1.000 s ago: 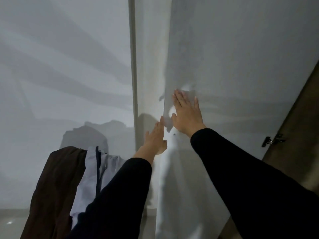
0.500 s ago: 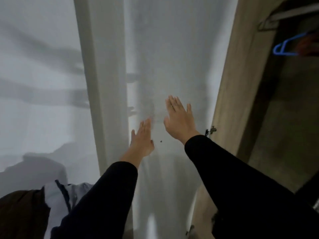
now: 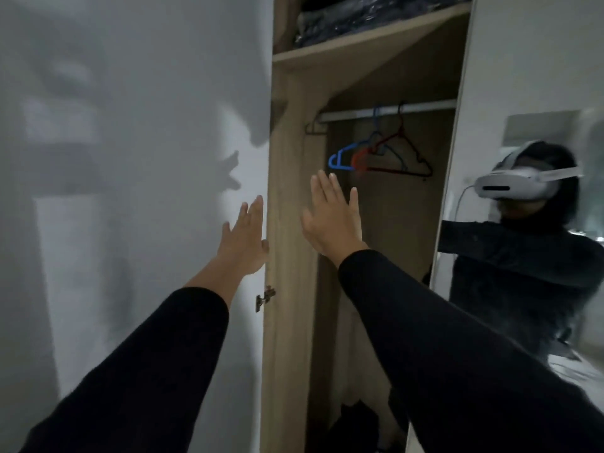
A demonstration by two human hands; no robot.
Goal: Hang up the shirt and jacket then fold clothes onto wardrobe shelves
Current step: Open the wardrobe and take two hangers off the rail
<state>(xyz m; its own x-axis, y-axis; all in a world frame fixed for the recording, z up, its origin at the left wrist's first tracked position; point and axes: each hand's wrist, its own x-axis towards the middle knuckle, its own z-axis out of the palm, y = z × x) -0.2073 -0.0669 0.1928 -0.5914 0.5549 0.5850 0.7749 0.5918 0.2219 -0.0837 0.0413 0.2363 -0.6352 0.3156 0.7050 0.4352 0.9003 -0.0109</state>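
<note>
A wooden wardrobe stands open in front of me. Its rail carries a blue hanger and a red hanger, both bare. My left hand is flat, fingers straight, in front of the white open door near its hinge edge. My right hand is raised with straight fingers before the wardrobe opening and holds nothing. The shirt and jacket are out of view.
An upper shelf holds dark folded items in plastic. A metal hinge sits on the door edge. A mirrored door on the right reflects a person in a headset. Something dark lies at the wardrobe bottom.
The view has swung right, from the white door to the open wardrobe interior. The brown and light garments at lower left have left the view. Both hands stay raised and flat.
</note>
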